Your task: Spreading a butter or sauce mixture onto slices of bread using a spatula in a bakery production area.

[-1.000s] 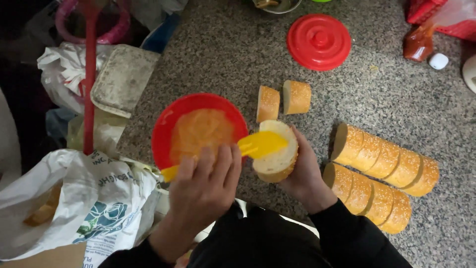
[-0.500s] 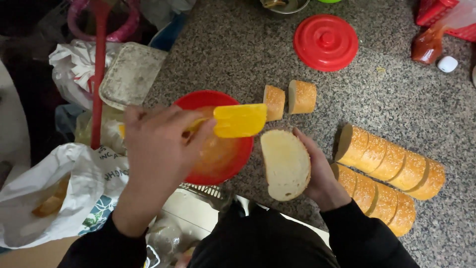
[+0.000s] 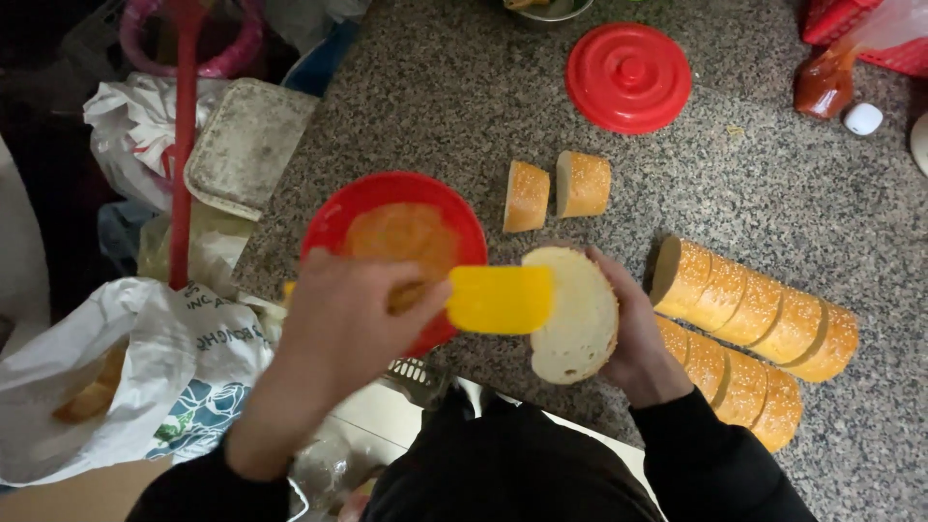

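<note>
Speckled granite table (image 3: 773, 222); left hand (image 3: 348, 324) fingers clasp a yellow spatula (image 3: 498, 300), right hand (image 3: 638, 338) cups a bread slice (image 3: 575, 314); dim, probably cluttered floor far left.

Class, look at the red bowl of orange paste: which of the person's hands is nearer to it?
Left. The left hand, gripping the yellow spatula, overlaps the red bowl; the right hand holds the bread slice beside it.

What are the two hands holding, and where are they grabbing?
The left hand grips a yellow spatula by its handle. The right hand cups a bread slice by its crusty edge.
</note>
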